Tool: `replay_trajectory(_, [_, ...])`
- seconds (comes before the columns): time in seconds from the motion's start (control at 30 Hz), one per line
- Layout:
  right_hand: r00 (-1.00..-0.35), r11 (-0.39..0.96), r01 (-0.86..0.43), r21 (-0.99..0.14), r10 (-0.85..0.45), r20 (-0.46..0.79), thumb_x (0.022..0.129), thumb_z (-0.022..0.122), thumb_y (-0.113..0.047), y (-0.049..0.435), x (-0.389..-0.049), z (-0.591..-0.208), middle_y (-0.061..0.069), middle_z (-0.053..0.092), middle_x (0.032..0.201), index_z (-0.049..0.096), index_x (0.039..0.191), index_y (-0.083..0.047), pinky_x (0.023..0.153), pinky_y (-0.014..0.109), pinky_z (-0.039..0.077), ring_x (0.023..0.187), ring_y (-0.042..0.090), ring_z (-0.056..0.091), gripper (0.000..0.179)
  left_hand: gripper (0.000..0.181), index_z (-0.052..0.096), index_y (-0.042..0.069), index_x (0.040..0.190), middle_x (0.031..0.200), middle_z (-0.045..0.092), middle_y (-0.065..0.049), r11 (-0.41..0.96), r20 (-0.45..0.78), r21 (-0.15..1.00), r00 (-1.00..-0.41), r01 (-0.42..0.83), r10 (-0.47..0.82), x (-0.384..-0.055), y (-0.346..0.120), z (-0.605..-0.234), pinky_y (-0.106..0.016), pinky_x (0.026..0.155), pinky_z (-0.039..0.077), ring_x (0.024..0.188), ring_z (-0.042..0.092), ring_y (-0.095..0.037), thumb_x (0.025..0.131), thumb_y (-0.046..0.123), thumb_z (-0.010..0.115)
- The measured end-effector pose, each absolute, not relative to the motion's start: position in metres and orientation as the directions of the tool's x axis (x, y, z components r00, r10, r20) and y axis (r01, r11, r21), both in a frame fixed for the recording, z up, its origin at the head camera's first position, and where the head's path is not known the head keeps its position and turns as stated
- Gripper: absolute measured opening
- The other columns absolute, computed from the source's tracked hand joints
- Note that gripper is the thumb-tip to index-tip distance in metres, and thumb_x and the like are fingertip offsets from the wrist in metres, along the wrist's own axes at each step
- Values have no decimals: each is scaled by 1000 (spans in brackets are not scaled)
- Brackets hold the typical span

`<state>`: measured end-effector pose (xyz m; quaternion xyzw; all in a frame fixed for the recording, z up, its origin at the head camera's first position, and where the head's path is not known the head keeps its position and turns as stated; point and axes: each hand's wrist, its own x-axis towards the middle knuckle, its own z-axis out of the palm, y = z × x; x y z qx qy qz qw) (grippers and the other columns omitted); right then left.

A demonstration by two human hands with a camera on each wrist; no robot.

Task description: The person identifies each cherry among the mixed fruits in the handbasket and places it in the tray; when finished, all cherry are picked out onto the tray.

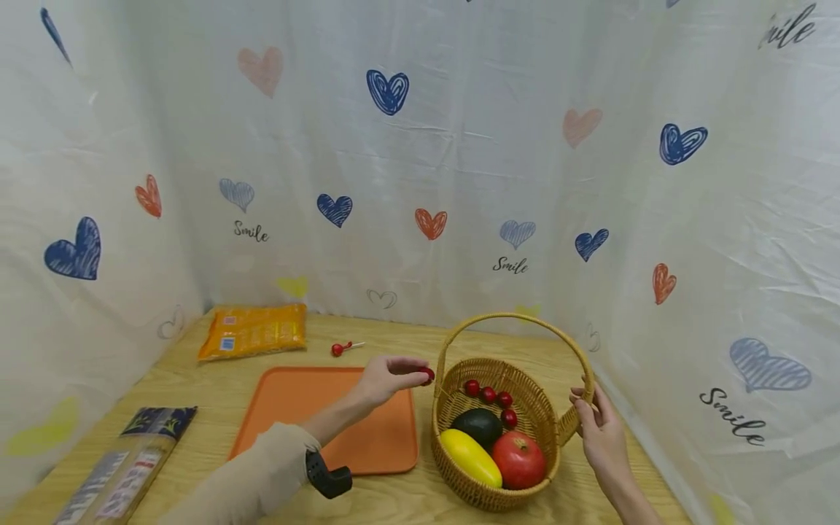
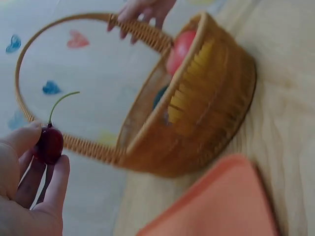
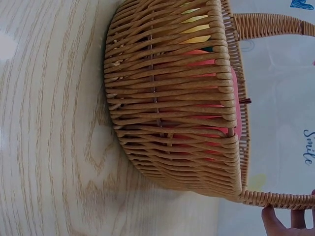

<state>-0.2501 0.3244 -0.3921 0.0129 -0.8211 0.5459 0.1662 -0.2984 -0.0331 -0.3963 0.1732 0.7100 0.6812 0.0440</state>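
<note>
My left hand (image 1: 387,379) pinches a dark red cherry (image 2: 49,145) between thumb and fingers, its green stem pointing up. In the head view this hand is just left of the wicker basket (image 1: 485,499), beside the handle (image 1: 515,316). My right hand (image 1: 602,434) holds the right side of the handle, fingers curled round it. Inside the basket lie a yellow oblong fruit (image 1: 470,458), a dark green avocado-like fruit (image 1: 477,426), a large red fruit (image 1: 520,461) and several cherries (image 1: 488,394). The basket stands upright on the table.
An orange tray (image 1: 302,408) lies left of the basket, under my left forearm. Behind it are an orange packet (image 1: 256,332) and a small red round thing (image 1: 337,350) with a thin pale stick. A long clear-and-blue packet (image 1: 134,463) lies at the left. A heart-printed curtain (image 1: 394,160) hangs behind.
</note>
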Motion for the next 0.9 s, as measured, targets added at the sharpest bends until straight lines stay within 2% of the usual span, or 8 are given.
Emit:
replay_trajectory(0.13, [-948, 405, -192, -894, 160, 276, 102, 39, -30, 328, -249, -391, 4, 44, 127, 27, 148, -10, 74, 16, 48, 103, -15, 46, 51, 38, 66, 3, 117, 106, 68, -9, 53, 179, 979, -958, 195, 223, -309, -60, -399, -29, 78, 51, 96, 63, -19, 85, 23, 72])
replay_trajectory(0.23, [-950, 406, -185, -895, 157, 268, 103, 38, -30, 329, -249, -392, 4, 42, 129, 26, 148, -10, 73, 16, 48, 103, -16, 45, 51, 37, 66, 1, 117, 106, 68, -12, 34, 168, 984, -972, 176, 161, -316, -78, -404, -33, 87, 50, 98, 64, -22, 85, 19, 72])
replay_trajectory(0.37, [-949, 394, -186, -900, 166, 268, 103, 39, -28, 329, -249, -393, 6, 43, 128, 26, 148, -9, 73, 16, 48, 102, -16, 46, 51, 36, 64, -1, 118, 106, 68, -13, 13, 129, 991, -988, 130, 81, -319, -99, -411, -37, 89, 49, 98, 65, -24, 85, 15, 71])
replay_trajectory(0.63, [-942, 393, -201, -897, 172, 287, 102, 40, -28, 327, -249, -394, -7, 47, 120, 30, 146, -10, 74, 17, 49, 103, -13, 48, 48, 40, 65, 1, 118, 110, 67, -12, 76, 120, 990, -993, 120, 5, -321, -130, -424, -43, 91, 47, 98, 64, -23, 85, 20, 72])
replay_trajectory(0.73, [-942, 402, -199, -894, 174, 288, 102, 40, -28, 325, -250, -394, -5, 48, 120, 30, 146, -10, 73, 18, 49, 102, -12, 49, 48, 38, 64, -1, 118, 109, 67, -13, 100, 95, 991, -995, 91, -33, -321, -145, -432, -45, 91, 47, 98, 64, -23, 86, 18, 72])
replay_trajectory(0.9, [-940, 413, -204, -888, 172, 296, 103, 40, -28, 323, -250, -393, 3, 46, 124, 30, 145, -9, 72, 18, 49, 102, -13, 49, 48, 34, 62, -5, 118, 107, 66, -15, 226, 95, 971, -994, 81, -54, -322, -165, -450, -45, 87, 49, 99, 62, -28, 89, 14, 67])
